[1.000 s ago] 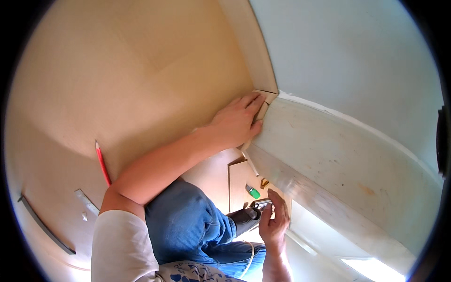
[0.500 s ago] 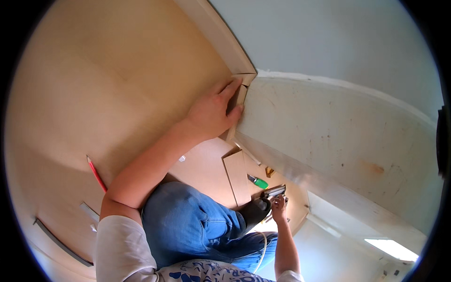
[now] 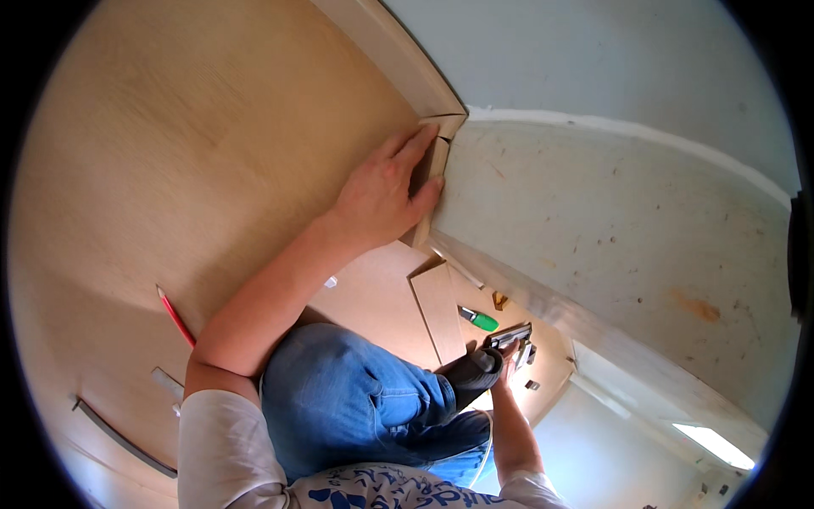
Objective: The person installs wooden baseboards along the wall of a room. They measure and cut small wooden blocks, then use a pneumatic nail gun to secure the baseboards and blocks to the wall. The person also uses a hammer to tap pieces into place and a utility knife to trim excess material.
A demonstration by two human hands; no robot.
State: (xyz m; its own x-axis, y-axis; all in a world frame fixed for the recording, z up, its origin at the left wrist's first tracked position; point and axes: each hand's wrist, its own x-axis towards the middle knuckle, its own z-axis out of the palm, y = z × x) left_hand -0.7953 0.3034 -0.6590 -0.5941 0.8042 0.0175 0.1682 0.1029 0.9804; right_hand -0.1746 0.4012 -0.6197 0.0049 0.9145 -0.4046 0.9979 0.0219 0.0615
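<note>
My left hand (image 3: pixel 380 193) presses against a wooden skirting board (image 3: pixel 437 163) at the corner. Its forefinger and thumb are spread apart along the top edge. That board meets a longer board (image 3: pixel 398 59) running up the far side. Down by my shoe, my right hand (image 3: pixel 507 366) has its fingers around a dark and silver tool (image 3: pixel 511 333) that looks like a nail gun. The shoe and the tool itself hide part of that grip. A pale hose (image 3: pixel 489 454) runs close by my right forearm.
A green-handled tool (image 3: pixel 484 321) and a small yellowish piece (image 3: pixel 500 300) lie near the wall (image 3: pixel 610 220). Beside my knee is a loose board (image 3: pixel 438 311). On the wooden floor (image 3: pixel 186 153) to the left are a red pencil (image 3: pixel 175 316) and a dark curved strip (image 3: pixel 123 437).
My right hand has closed around the dark tool, which sits slightly farther right and up in view. My left hand keeps its place on the skirting board. The view has shifted a little.
</note>
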